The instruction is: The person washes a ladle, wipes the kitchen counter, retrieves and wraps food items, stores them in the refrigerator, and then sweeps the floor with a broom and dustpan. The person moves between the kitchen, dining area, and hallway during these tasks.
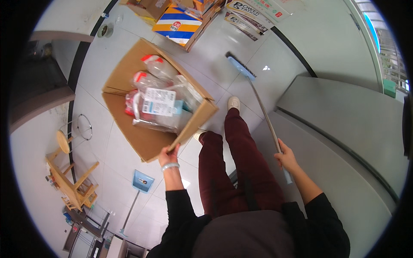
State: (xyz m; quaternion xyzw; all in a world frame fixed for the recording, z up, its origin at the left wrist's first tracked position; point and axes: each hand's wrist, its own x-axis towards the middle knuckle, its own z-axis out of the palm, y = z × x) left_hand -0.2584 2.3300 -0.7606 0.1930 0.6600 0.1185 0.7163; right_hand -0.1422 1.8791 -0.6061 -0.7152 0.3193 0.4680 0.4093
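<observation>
An open cardboard box with clear plastic packages inside stands before me on the left. My left hand, with a pale bangle at the wrist, grips the box's near top edge. In my right hand is the metal handle of a broom, held near its light blue end. The broom's light blue head with dark bristles lies against the tiled floor, beyond my feet. A white label bearing print covers part of the packages.
A blue long-handled dustpan rests on the floor at lower left. Wooden furniture and a round stool are at far left. More cartons stand at the top. A large grey cabinet or refrigerator bounds the right side.
</observation>
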